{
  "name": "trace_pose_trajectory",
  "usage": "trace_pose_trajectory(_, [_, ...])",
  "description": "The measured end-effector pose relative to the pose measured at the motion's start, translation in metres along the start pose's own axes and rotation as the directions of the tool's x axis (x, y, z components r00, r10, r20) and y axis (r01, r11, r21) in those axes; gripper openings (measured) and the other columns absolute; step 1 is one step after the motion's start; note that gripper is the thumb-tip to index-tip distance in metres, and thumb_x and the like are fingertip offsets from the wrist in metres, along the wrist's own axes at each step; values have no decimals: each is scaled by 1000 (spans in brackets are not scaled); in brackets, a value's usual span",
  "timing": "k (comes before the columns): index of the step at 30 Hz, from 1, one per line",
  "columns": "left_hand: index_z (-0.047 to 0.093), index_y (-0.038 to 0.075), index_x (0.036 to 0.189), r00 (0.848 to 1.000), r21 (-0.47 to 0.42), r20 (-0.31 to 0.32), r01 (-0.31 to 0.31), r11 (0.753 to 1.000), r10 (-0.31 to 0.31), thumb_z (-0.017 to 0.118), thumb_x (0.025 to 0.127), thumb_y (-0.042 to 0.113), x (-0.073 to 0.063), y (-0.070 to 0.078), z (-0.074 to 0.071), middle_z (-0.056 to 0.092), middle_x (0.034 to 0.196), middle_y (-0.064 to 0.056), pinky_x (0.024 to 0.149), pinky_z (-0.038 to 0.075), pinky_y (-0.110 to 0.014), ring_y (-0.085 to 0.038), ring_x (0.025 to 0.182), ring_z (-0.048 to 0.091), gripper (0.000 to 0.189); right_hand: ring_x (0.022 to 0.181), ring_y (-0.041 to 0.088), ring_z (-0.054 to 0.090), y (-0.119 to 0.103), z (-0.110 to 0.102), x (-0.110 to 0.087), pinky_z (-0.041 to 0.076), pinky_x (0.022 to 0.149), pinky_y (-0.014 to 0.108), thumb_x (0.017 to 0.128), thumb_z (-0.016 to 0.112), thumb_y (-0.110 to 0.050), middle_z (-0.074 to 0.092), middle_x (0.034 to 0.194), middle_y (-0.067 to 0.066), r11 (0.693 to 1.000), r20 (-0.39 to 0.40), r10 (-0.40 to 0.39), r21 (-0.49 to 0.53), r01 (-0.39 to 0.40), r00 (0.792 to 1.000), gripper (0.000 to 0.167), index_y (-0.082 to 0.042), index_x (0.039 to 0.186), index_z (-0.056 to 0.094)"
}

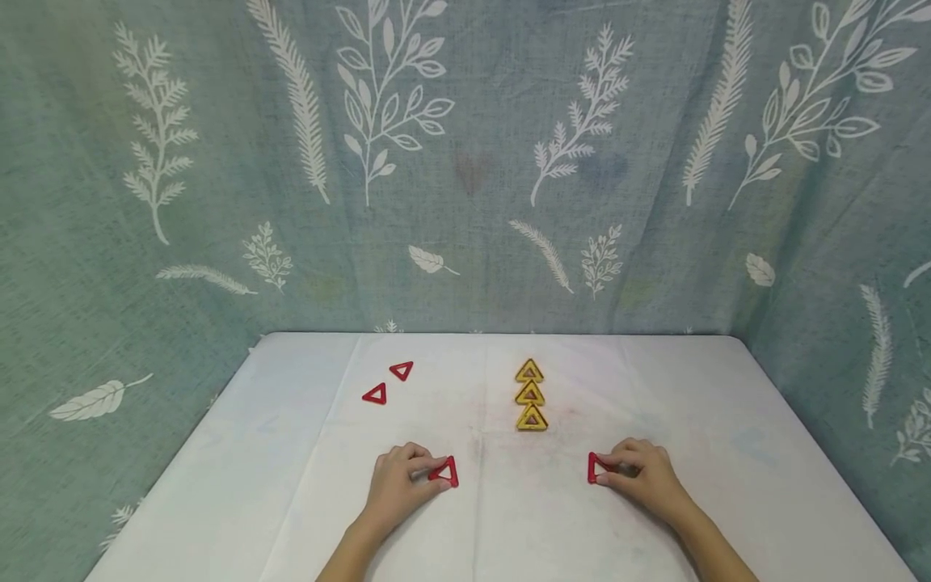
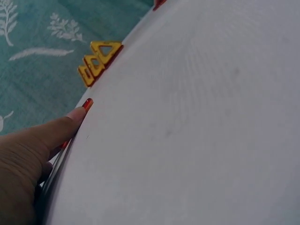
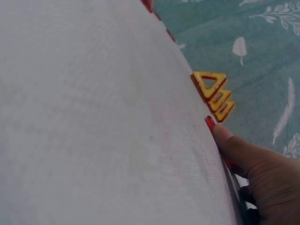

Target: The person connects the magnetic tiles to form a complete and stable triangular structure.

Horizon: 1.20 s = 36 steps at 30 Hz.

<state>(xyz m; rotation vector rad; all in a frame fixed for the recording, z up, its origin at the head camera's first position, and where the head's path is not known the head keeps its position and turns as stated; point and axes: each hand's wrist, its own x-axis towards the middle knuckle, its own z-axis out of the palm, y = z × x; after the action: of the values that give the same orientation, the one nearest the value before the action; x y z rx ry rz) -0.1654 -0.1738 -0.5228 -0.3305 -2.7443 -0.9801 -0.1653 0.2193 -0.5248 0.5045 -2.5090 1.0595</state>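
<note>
Near the front of the white table, my left hand (image 1: 400, 478) pinches a red triangle frame (image 1: 454, 472) between thumb and fingers. Opposite it, my right hand (image 1: 646, 475) pinches another red triangle frame (image 1: 592, 469), one straight side turned toward the left hand. Between the hands and farther back, three yellow triangles (image 1: 532, 419) stand in a column, points facing away. The right wrist view shows red edges under these yellow triangles (image 3: 209, 84). In the left wrist view, the thumb (image 2: 61, 129) lies along the red piece (image 2: 87, 104), hiding part of it.
Two more red triangle frames, one (image 1: 402, 370) at the back and one (image 1: 375, 394) slightly nearer, lie on the left part of the white-covered table (image 1: 291, 453). A green leaf-patterned cloth (image 1: 465, 267) hangs behind the table and along both sides.
</note>
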Motion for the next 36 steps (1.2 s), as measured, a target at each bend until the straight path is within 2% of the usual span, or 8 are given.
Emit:
trace_pose_trajectory(8, [76, 26, 98, 995, -1, 19, -101, 995, 101, 80, 69, 41, -3, 21, 12, 53, 86, 21, 84, 33, -38, -3, 83, 46, 33, 74, 0, 44, -10, 9, -1, 26, 69, 30, 65, 85, -26, 60, 80, -18, 1000, 46, 28, -4, -28, 999, 25, -18, 87, 77])
trace_pose_trajectory(16, [76, 27, 99, 983, 15, 50, -175, 984, 174, 76, 72, 47, -7, 35, 25, 53, 88, 19, 82, 33, -35, -3, 82, 45, 34, 70, -1, 41, -22, 23, -3, 25, 67, 27, 62, 85, -24, 60, 79, -17, 997, 8, -77, -6, 77, 997, 25, -19, 85, 77])
trace_pose_trajectory(26, [76, 28, 97, 960, 20, 24, -278, 960, 278, 75, 69, 50, -6, 50, 41, 53, 87, 18, 79, 33, -32, -2, 80, 44, 35, 72, -1, 41, -33, 32, -6, 24, 67, 26, 65, 83, -31, 58, 81, -21, 998, 58, -58, 15, 57, 997, 24, -22, 87, 77])
trace_pose_trajectory(31, [76, 29, 98, 955, 25, 51, -294, 955, 293, 75, 70, 50, -4, 57, 45, 52, 88, 18, 79, 33, -32, -2, 81, 43, 34, 75, -2, 42, -39, 38, -7, 24, 68, 27, 67, 81, -36, 57, 81, -21, 998, 84, -56, 2, 56, 995, 25, -24, 88, 77])
trace_pose_trajectory(36, [76, 29, 97, 951, 19, 47, -307, 952, 306, 76, 69, 49, -4, 61, 48, 53, 88, 17, 79, 33, -31, -2, 81, 44, 34, 74, -3, 41, -41, 44, -8, 26, 67, 27, 63, 83, -35, 56, 81, -22, 993, 47, -109, -29, 111, 993, 28, -25, 88, 77])
